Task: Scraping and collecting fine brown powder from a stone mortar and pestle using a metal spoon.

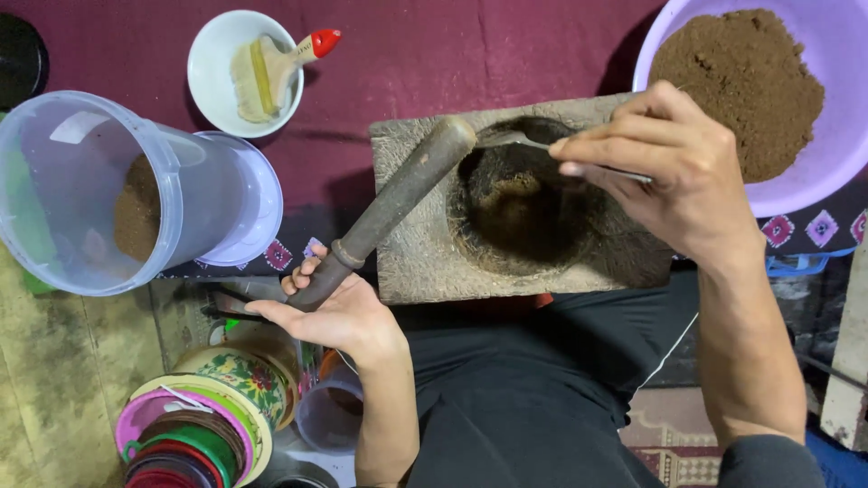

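Head view: the person is sitting with a rough stone mortar [425, 262] just beyond the lap, its dark round bowl holding a small heap of brown powder [511, 203]. The right hand [674, 172] is reaching in from the right side and hovering over the bowl's right rim, its thumb and fingers pinching the handle of a metal spoon [506, 140]. The spoon's long axis is running nearly level, right to left, with the scoop end lying at the bowl's upper rim, just above the powder. So the powder is lying down and to the left of the right hand, and this hand is much the nearer of the two.

The left hand [330, 307] is lying palm up at the mortar's lower-left corner, its fingers curling loosely around the butt of a dark pestle [393, 208]. The pestle's long axis is slanting up and to the right, its blunt head leaning on the mortar's upper-left edge, beside the bowl and not in it.

A lilac basin [836, 190] heaped with the same brown powder is standing at the upper right, touching or just behind the mortar. A clear plastic bucket [90, 190] is lying tipped to the left, and a white bowl [212, 90] holding a brush [271, 68] is resting above it.
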